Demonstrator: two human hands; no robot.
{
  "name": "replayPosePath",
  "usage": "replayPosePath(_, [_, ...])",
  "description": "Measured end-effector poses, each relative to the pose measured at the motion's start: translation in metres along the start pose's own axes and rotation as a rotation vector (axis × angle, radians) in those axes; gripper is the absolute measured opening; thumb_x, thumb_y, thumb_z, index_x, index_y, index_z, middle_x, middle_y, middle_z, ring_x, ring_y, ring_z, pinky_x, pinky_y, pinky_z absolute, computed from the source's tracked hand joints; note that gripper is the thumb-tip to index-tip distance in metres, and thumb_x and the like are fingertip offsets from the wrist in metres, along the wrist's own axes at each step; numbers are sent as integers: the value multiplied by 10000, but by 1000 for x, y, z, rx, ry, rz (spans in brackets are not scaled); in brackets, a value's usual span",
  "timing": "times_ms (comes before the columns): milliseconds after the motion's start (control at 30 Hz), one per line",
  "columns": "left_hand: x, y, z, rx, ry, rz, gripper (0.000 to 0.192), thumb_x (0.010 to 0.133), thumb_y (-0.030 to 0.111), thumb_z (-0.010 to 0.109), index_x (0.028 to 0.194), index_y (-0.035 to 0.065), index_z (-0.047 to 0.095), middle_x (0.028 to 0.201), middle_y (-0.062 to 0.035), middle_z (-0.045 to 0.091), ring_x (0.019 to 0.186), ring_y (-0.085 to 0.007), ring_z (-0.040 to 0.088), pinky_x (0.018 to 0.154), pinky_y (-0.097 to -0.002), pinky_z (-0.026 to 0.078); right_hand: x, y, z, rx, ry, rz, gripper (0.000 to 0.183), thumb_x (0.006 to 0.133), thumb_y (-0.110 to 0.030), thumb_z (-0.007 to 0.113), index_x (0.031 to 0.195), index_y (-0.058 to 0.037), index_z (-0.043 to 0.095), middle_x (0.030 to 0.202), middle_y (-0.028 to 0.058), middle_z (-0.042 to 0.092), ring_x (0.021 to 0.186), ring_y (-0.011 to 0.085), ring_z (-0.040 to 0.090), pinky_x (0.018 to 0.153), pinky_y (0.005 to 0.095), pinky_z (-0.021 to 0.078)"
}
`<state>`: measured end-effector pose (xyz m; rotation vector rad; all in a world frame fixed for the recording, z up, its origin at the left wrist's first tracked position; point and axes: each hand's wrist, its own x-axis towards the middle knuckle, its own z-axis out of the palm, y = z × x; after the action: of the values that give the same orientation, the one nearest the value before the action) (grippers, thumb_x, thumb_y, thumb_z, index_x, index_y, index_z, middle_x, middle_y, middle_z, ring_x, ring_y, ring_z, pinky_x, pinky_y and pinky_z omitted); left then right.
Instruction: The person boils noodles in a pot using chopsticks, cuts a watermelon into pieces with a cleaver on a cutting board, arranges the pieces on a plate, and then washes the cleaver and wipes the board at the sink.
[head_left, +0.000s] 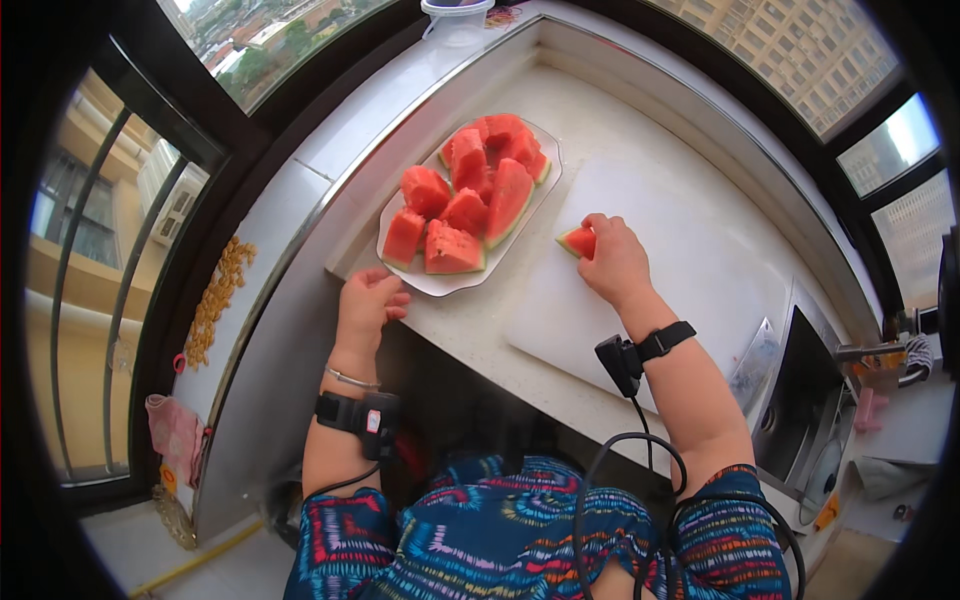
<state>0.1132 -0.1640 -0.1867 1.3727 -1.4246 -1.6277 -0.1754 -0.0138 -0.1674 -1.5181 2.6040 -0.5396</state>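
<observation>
A small wedge of watermelon (577, 241) with green rind is held in the fingers of my right hand (616, 259), over the left part of a white cutting board (637, 199). Several chunks of cut watermelon (466, 196) are piled on a white scalloped plate (442, 285) to the left of the board. My left hand (369, 304) is at the plate's near left rim, its fingers loosely curled and nothing seen in them. Whether those fingers touch the rim or the counter edge, I cannot tell.
On the right side of the board lies a broad knife blade (754, 367), beside a sink (799, 397) with a faucet (870, 351). Seeds or nuts (217, 300) are spread on the left window ledge. A clear plastic bucket (456, 22) stands on the far ledge. A black cable (585, 487) hangs near my right arm.
</observation>
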Motion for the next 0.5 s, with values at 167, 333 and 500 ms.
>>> replayPosePath(167, [-9, 0, 16, -242, -163, -234, 240, 835, 179, 517, 969, -18, 489, 807, -125, 605, 669, -213, 620, 513, -292, 511, -24, 6, -9, 18, 18, -13, 325, 643, -59, 610, 946, -88, 496, 905, 149, 521, 812, 311, 547, 679, 391, 484])
replayPosePath(333, [-47, 14, 55, 78, -352, -373, 194, 830, 192, 527, 891, 8, 527, 698, -114, 614, 575, -187, 616, 474, -265, 497, -49, 27, -19, 50, -38, -64, 337, 636, -46, 606, 953, -87, 499, 877, 135, 531, 806, 305, 538, 687, 389, 479])
replayPosePath(500, [-73, 1, 132, 229, -570, -15, 249, 757, 93, 615, 971, 2, 526, 769, -68, 589, 638, -110, 584, 526, -208, 464, -72, 31, -21, 166, -41, -139, 357, 625, -39, 609, 963, -79, 504, 902, 123, 541, 845, 301, 527, 739, 380, 461])
